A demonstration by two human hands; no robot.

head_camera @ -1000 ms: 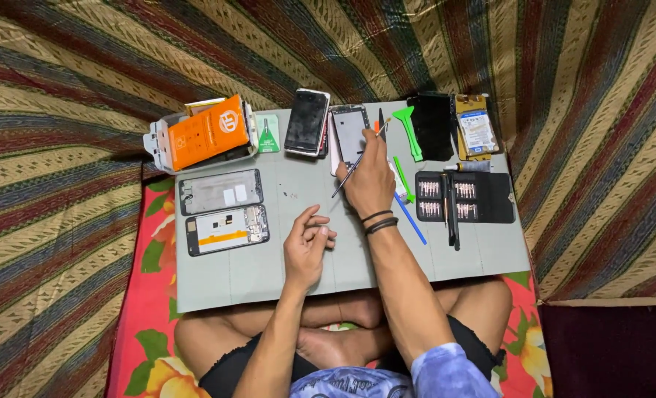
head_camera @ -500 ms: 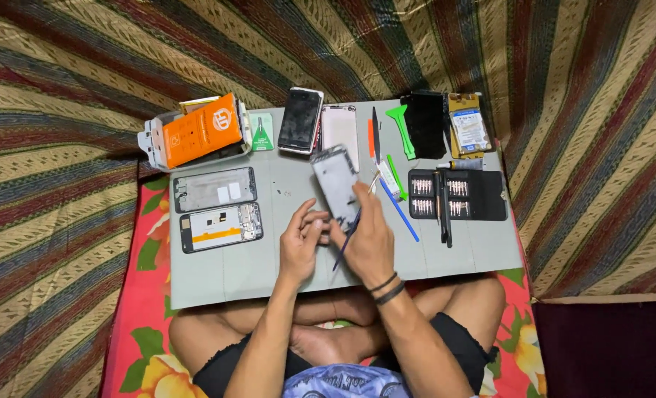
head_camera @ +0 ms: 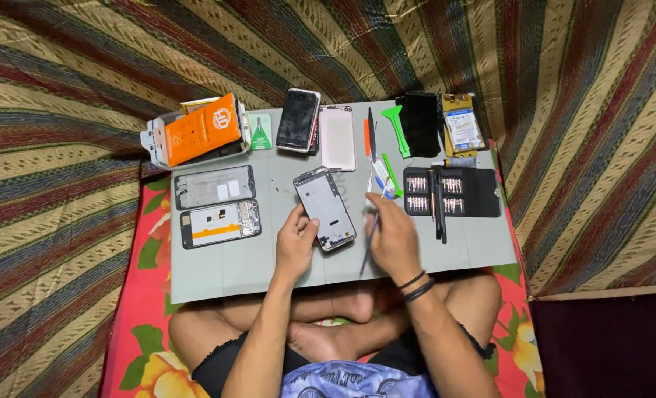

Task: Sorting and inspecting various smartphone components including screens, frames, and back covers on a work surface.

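Left hand [head_camera: 296, 241] rests on grey work mat [head_camera: 269, 258], fingers curled against left edge of opened phone frame [head_camera: 325, 208], steadying it; frame lies flat, tilted, just above the fingertips. Right hand [head_camera: 391, 237] closed around thin dark tool [head_camera: 367, 250], blurred, tip pointing toward the person, just right of frame. Open screwdriver-bit case [head_camera: 453, 193] lies beyond right knuckles.

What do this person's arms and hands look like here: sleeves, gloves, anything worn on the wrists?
Both arms are bare to the elbow and beyond, with no sleeves in view and no gloves. The right hand has two dark bands around its wrist. The left hand and its wrist carry nothing visible, and no rings can be made out.
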